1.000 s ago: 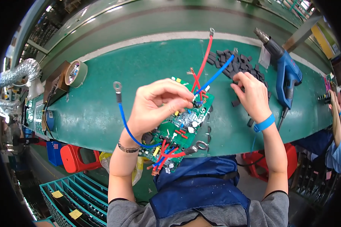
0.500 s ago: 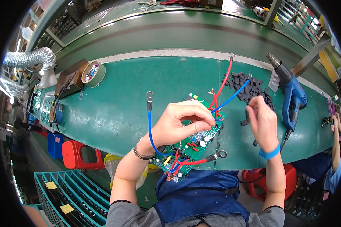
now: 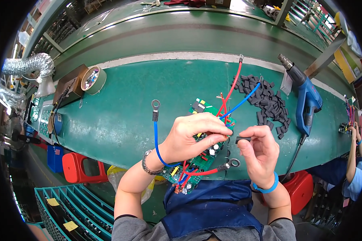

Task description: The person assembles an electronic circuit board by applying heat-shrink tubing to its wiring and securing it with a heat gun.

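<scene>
The left forearm [image 3: 133,182] is reaching forward and inward, the left hand [image 3: 194,133] pinching with thumb and forefinger. The right hand [image 3: 263,152] is facing it, near but apart, fingers curling toward the thumb in a pinch.

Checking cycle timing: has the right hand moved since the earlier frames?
Yes, the right hand has moved away from the blue heat gun, toward the circuit board.
</scene>
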A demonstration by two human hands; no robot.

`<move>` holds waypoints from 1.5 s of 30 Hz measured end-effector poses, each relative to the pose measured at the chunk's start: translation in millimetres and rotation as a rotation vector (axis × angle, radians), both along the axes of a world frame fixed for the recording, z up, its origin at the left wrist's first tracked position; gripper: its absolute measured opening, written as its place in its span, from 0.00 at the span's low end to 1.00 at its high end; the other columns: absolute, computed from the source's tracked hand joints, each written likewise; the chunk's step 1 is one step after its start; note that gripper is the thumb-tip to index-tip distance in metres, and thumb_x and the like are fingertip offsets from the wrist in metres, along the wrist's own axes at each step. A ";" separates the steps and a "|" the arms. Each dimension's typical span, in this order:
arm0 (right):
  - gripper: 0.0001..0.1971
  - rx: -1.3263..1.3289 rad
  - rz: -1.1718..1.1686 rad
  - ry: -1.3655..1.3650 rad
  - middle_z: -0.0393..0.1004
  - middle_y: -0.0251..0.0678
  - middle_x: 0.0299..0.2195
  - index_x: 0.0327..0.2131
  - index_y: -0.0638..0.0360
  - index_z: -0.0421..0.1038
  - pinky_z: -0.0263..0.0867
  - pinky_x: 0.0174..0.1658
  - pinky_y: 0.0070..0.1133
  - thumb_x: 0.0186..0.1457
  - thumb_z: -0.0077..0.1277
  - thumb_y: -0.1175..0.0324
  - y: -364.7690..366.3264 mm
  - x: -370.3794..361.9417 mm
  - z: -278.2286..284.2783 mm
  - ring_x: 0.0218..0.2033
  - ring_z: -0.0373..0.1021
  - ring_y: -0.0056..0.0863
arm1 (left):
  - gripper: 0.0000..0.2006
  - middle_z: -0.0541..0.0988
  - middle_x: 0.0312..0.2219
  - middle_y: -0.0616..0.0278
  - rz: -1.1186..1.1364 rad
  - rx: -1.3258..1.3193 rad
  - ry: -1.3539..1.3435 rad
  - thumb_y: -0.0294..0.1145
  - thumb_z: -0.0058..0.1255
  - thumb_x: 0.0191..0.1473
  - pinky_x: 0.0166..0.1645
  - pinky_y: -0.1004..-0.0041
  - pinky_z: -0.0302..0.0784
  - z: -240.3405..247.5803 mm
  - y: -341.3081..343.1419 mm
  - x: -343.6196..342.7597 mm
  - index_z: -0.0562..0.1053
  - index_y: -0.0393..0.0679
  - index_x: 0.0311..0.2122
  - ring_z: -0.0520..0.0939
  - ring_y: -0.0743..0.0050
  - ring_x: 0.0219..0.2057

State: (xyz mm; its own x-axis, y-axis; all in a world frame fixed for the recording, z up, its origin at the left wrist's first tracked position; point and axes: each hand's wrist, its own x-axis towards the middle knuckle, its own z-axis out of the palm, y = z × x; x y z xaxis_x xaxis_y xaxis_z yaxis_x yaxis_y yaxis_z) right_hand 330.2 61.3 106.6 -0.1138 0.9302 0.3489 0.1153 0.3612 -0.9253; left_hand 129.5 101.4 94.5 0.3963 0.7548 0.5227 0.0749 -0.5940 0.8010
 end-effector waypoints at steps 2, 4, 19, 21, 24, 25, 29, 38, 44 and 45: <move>0.09 0.024 0.011 -0.019 0.72 0.33 0.29 0.36 0.67 0.70 0.60 0.26 0.14 0.51 0.57 0.79 3.7 -3.1 -4.2 0.22 0.63 0.15 | 0.07 0.81 0.30 0.58 0.013 0.020 0.006 0.22 0.59 0.47 0.37 0.72 0.79 -1.2 -0.1 0.9 0.79 0.40 0.34 0.82 0.67 0.32; 0.09 0.048 0.024 -0.037 0.72 0.33 0.28 0.35 0.67 0.71 0.60 0.26 0.14 0.51 0.58 0.79 5.4 -5.6 -6.4 0.21 0.63 0.15 | 0.07 0.81 0.30 0.58 0.006 0.031 -0.002 0.22 0.59 0.47 0.36 0.72 0.79 -2.8 -0.5 0.3 0.79 0.41 0.34 0.82 0.66 0.32; 0.16 0.709 -0.098 -0.519 0.71 0.36 0.24 0.35 0.66 0.72 0.62 0.21 0.22 0.39 0.64 0.80 10.8 -14.6 -1.7 0.20 0.66 0.30 | 0.14 0.81 0.36 0.57 -0.020 0.100 0.055 0.19 0.57 0.45 0.39 0.71 0.80 -2.8 -1.9 0.3 0.78 0.41 0.41 0.83 0.64 0.35; 0.16 0.708 -0.121 -0.552 0.71 0.36 0.24 0.35 0.67 0.72 0.62 0.21 0.23 0.40 0.64 0.79 15.1 -15.0 -6.2 0.20 0.66 0.30 | 0.19 0.79 0.37 0.57 -0.001 -0.024 0.127 0.19 0.58 0.43 0.39 0.71 0.80 2.2 -3.7 -1.1 0.76 0.42 0.44 0.82 0.64 0.36; 0.15 0.495 -0.059 -0.477 0.73 0.35 0.24 0.33 0.64 0.72 0.59 0.20 0.20 0.40 0.65 0.78 20.2 -13.5 -8.4 0.19 0.66 0.25 | 0.21 0.78 0.37 0.57 0.018 0.007 0.236 0.21 0.59 0.41 0.38 0.70 0.79 6.8 1.3 -2.5 0.75 0.42 0.45 0.81 0.64 0.38; 0.14 0.428 -0.023 -0.487 0.73 0.33 0.22 0.33 0.63 0.73 0.58 0.20 0.19 0.41 0.65 0.76 19.9 -12.1 -6.4 0.18 0.66 0.22 | 0.21 0.77 0.37 0.57 0.045 0.082 0.288 0.22 0.62 0.38 0.39 0.68 0.78 6.4 2.4 -4.1 0.75 0.42 0.43 0.80 0.62 0.39; 0.10 0.201 -0.091 -0.562 0.72 0.30 0.17 0.31 0.59 0.75 0.60 0.19 0.18 0.45 0.64 0.68 23.8 20.4 17.0 0.15 0.65 0.21 | 0.17 0.75 0.35 0.61 0.089 0.073 0.187 0.25 0.68 0.37 0.31 0.77 0.74 7.8 0.0 -0.5 0.77 0.41 0.36 0.77 0.76 0.30; 0.07 0.103 -0.137 -0.874 0.74 0.40 0.25 0.29 0.62 0.71 0.67 0.32 0.31 0.49 0.57 0.70 109.1 72.6 -46.7 0.30 0.73 0.40 | 0.06 0.74 0.24 0.63 0.256 0.049 0.418 0.30 0.61 0.46 0.31 0.68 0.73 -16.0 8.3 6.6 0.76 0.42 0.28 0.77 0.64 0.28; 0.09 0.186 -0.247 -0.972 0.70 0.42 0.32 0.31 0.60 0.68 0.69 0.36 0.36 0.48 0.57 0.71 131.6 59.1 -76.8 0.32 0.72 0.45 | 0.08 0.76 0.25 0.63 0.268 -0.026 0.306 0.27 0.62 0.46 0.28 0.75 0.73 5.9 4.6 9.6 0.79 0.41 0.34 0.78 0.74 0.25; 0.08 0.238 -0.247 -0.998 0.70 0.42 0.32 0.31 0.60 0.68 0.68 0.35 0.36 0.48 0.56 0.71 132.8 58.0 -77.7 0.32 0.72 0.45 | 0.09 0.77 0.25 0.63 0.299 -0.010 0.302 0.25 0.62 0.45 0.27 0.79 0.73 9.8 4.1 12.3 0.79 0.40 0.35 0.76 0.80 0.23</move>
